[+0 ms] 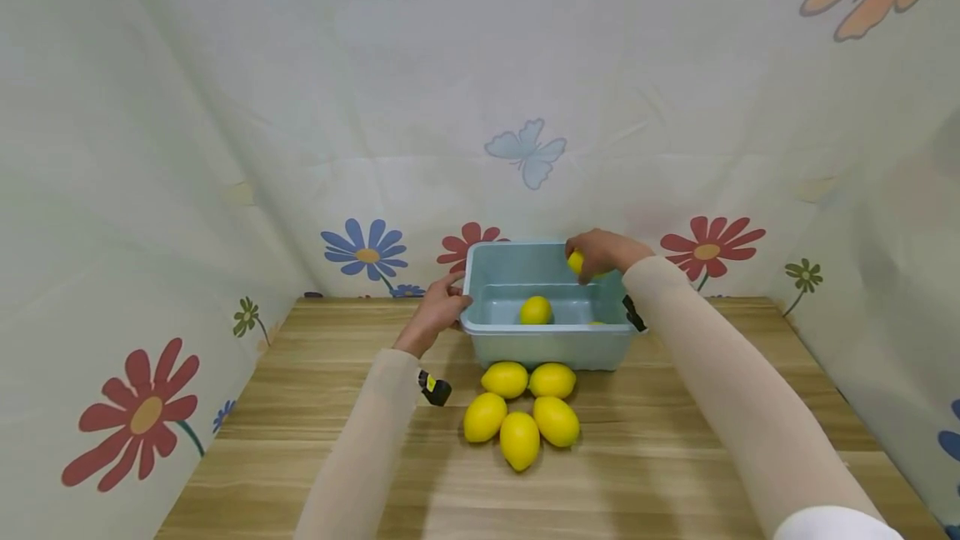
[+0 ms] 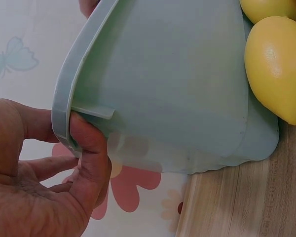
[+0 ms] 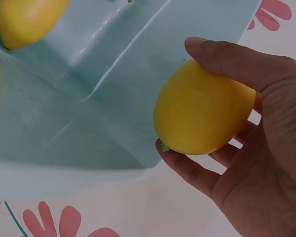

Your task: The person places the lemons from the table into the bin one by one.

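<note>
My right hand (image 1: 600,252) has its grip closed round a lemon (image 3: 202,111), held over the far right corner of the pale blue tub (image 1: 480,319). My left hand (image 1: 438,307) pinches the tub's left rim, steadying it. One lemon (image 1: 536,310) already lies inside; five more (image 1: 521,415) sit on the bench (image 1: 660,457) just in front. I judge this the drop-in step: next I need to lower and let go, then reach for the cluster.
</note>
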Demonstrator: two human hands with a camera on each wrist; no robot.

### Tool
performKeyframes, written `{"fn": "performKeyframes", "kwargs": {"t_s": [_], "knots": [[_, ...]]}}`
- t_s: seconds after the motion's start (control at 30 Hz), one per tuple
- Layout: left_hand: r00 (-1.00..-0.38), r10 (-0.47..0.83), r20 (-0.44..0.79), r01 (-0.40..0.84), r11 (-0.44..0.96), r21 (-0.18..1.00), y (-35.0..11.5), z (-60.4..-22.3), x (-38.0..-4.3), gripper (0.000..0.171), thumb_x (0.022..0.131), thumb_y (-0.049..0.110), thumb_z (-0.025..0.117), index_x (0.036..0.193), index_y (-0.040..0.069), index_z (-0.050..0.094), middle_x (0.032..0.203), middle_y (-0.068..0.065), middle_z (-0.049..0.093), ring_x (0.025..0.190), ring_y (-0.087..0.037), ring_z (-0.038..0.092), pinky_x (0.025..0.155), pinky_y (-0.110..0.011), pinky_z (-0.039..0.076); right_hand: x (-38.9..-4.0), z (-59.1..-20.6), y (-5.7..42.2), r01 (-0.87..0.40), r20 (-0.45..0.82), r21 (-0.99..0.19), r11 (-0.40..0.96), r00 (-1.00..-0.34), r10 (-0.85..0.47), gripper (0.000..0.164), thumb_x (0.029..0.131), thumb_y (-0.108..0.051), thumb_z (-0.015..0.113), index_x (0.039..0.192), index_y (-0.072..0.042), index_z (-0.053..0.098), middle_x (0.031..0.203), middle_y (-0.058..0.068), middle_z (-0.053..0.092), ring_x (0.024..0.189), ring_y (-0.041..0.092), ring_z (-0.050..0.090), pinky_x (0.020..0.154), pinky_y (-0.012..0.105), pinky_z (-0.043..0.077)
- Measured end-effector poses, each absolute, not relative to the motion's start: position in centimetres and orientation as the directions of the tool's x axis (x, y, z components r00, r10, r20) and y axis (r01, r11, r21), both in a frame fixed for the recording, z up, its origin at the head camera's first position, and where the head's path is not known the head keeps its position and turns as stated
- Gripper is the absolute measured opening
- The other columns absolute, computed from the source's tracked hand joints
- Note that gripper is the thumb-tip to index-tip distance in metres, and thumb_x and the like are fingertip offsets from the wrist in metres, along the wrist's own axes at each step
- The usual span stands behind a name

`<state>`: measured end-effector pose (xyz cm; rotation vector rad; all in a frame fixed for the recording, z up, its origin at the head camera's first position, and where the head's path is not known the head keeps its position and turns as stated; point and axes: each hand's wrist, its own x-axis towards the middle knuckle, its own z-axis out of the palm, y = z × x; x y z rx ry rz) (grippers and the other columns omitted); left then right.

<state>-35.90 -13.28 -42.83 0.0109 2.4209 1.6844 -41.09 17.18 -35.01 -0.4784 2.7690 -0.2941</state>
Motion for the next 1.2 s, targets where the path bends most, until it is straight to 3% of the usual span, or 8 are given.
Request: {"fn": "performKeyframes", "kwargs": {"t_s": [0.27,0.63,1.2], "knots": [[-0.984,0.108,-0.143,-0.096,0.357,0.929,-13.2,-42.8,-36.0,0.059,0.093,0.014,0.059,0.149,0.017,0.041,0.119,-0.017,0.058,0.093,-0.029,0.064,0.065,-0.031,0.061,-41.0,-34.9,17.8,-0.321,-0.259,-0.253,0.913,-0.887,-0.384,0.048,0.087,-0.015,0.072,0.131,-0.012,0.055,0.141,0.02,0.053,0.118,0.036,0.054,0.1,0.052,0.05],[-0.983,0.119,-0.139,-0.088,0.359,0.929,-13.2,-43.1,-36.2,0.059,0.094,0.013,0.058,0.15,0.015,0.038,0.121,-0.018,0.057,0.09,-0.027,0.065,0.067,-0.033,0.061,-39.4,-33.5,17.9,-0.42,-0.145,-0.151,0.895,-0.886,-0.441,0.045,0.088,-0.02,0.071,0.13,-0.009,0.057,0.134,0.019,0.058,0.12,0.036,0.054,0.105,0.053,0.046],[-0.981,0.105,-0.163,-0.115,0.359,0.926,-13.2,-42.9,-36.0,0.058,0.096,0.014,0.057,0.15,0.016,0.037,0.122,-0.018,0.056,0.091,-0.027,0.064,0.066,-0.032,0.061,-34.5,-33.1,18.2,-0.506,0.04,-0.116,0.855,-0.862,-0.505,0.047,0.087,-0.023,0.073,0.131,-0.015,0.059,0.131,0.013,0.059,0.113,0.031,0.058,0.098,0.049,0.053]]}}
